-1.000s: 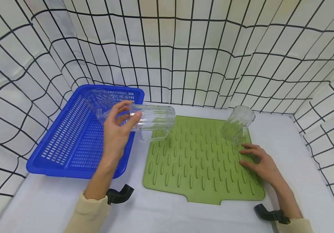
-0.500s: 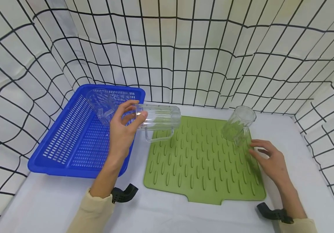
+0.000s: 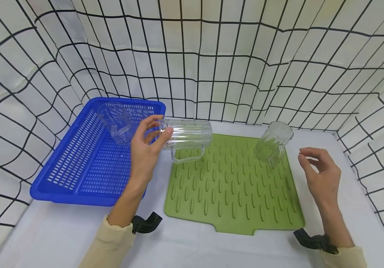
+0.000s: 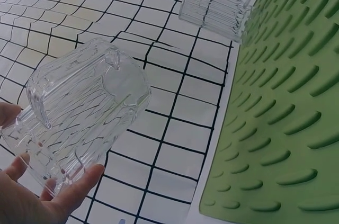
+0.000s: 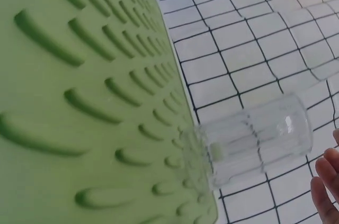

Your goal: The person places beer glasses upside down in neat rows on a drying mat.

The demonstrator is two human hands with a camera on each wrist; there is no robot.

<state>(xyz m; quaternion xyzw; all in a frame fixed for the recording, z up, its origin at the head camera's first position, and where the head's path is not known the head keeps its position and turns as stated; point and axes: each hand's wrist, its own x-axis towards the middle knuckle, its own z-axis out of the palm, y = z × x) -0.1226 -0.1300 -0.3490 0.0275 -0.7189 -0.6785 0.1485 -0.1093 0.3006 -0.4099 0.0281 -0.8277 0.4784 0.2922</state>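
Note:
My left hand (image 3: 147, 152) grips a clear glass mug (image 3: 189, 134) near one end. The mug lies sideways in the air between the blue basket and the green mat, its handle hanging downward. In the left wrist view the thumb and fingers hold the end of this mug (image 4: 87, 113). A second clear mug (image 3: 273, 142) stands on the back right corner of the green drying mat (image 3: 232, 186). To the right of the mat, my right hand (image 3: 322, 175) hovers with loosely bent fingers and holds nothing. In the right wrist view its fingers (image 5: 326, 181) show apart from the standing mug (image 5: 254, 142).
A blue perforated basket (image 3: 102, 175) stands on the left, with clear glassware (image 3: 118, 123) lying at its back. Black wire grid panels (image 3: 212, 67) over white cloth close off the back and sides. White cloth (image 3: 192, 245) covers the table.
My left hand has carried its mug a little to the right, farther over the mat. My right hand has drawn away from the standing mug, rightward and up, off the mat.

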